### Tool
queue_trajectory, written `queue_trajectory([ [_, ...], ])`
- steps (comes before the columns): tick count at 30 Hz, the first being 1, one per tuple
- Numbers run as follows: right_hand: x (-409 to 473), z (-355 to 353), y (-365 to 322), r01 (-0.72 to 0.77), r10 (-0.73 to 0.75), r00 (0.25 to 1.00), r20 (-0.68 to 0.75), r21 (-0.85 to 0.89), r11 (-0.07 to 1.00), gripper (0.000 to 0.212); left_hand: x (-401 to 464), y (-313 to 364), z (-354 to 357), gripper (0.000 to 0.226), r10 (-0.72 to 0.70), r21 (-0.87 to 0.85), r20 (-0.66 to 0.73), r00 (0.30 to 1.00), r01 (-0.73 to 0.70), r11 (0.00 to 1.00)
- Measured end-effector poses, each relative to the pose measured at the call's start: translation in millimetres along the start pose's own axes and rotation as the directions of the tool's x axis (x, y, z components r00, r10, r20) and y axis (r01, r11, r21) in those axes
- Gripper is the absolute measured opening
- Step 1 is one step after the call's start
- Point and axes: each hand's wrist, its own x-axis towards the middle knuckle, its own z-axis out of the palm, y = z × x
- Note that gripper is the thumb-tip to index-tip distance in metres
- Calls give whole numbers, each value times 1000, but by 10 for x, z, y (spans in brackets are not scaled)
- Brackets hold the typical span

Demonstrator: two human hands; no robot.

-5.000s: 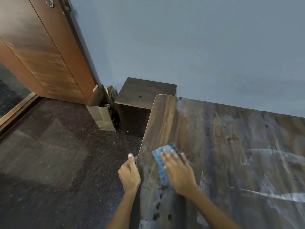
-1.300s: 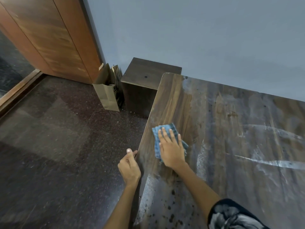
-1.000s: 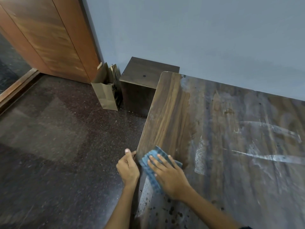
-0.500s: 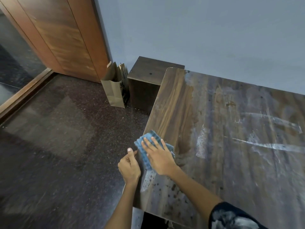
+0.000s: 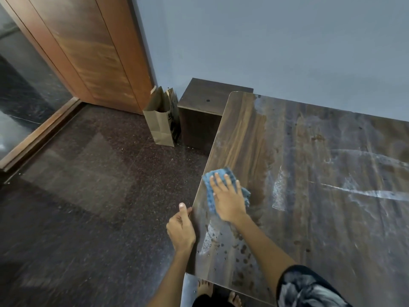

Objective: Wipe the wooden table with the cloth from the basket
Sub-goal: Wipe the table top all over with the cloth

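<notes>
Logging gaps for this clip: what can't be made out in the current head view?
- Basket: not in view at all.
- Table: right side and near right corner cut off by the frame; legs hidden under the top.
- Cloth: mostly covered by the right hand pressing on it.
- Left hand: fingers curl round the table's edge, tips hidden.
- Paper bag: contents too dark to tell.

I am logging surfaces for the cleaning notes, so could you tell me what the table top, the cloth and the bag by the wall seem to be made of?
Table top: wood or wood-look laminate, going by the streaked brown grain; smooth with a slight sheen.
Cloth: blue woven fabric with a checked texture, soft and crumpled under the right hand.
Bag: brown kraft paper, matte, creased.
</notes>
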Motion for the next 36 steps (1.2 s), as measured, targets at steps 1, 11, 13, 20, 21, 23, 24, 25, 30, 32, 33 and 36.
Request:
queue_trajectory([
  [1, -75, 51, -131, 71, -71, 997, 11, -12, 997, 64, 27, -20, 5, 67, -41, -24, 11, 999, 41, 999],
  [11, -644, 139, 405, -62, 63, 998, 17, -61, 996, 56, 104, -106, -118, 59, -188, -154, 175, 966, 216, 964],
  [13, -403, 56, 456, -139, 140, 989, 52, -18, 990, 57, 84, -140, -154, 59, -166, -135, 188, 968, 193, 972],
  [20, -482, 262, -339, 71, -71, 997, -39, 4, 997, 56, 100, -207, -170, 55, -199, -133, 197, 960, 227, 965],
  [21, -631, 336, -408, 123, -124, 992, -37, -15, 992, 58, 114, -214, -169, 55, -196, -124, 193, 961, 222, 967],
  [23, -934, 420, -414, 180, -179, 984, 22, -30, 983, 59, 116, -205, -176, 58, -190, -105, 205, 960, 214, 971],
  [24, -1055, 460, -346, 206, -204, 978, 40, -49, 977, 59, 109, -211, -178, 59, -198, -113, 218, 956, 226, 967],
  [25, -1144, 462, -244, 217, -215, 976, 39, -68, 974, 59, 99, -217, -182, 60, -208, -129, 230, 951, 242, 962],
  [30, -983, 350, 305, -63, 58, 998, -37, -124, 990, 48, 41, -210, -218, 66, -241, -156, 222, 945, 278, 948],
  [32, -789, 276, 254, -167, 165, 986, -32, -52, 985, 56, -1, -194, -249, 62, -242, -171, 207, 948, 278, 945],
  [33, -703, 244, 155, -190, 190, 981, -36, -21, 981, 58, -15, -201, -256, 62, -242, -172, 207, 948, 279, 945],
  [36, -673, 279, -288, -65, 66, 998, -22, 35, 997, 62, -49, -173, -272, 65, -279, -199, 211, 937, 320, 926],
])
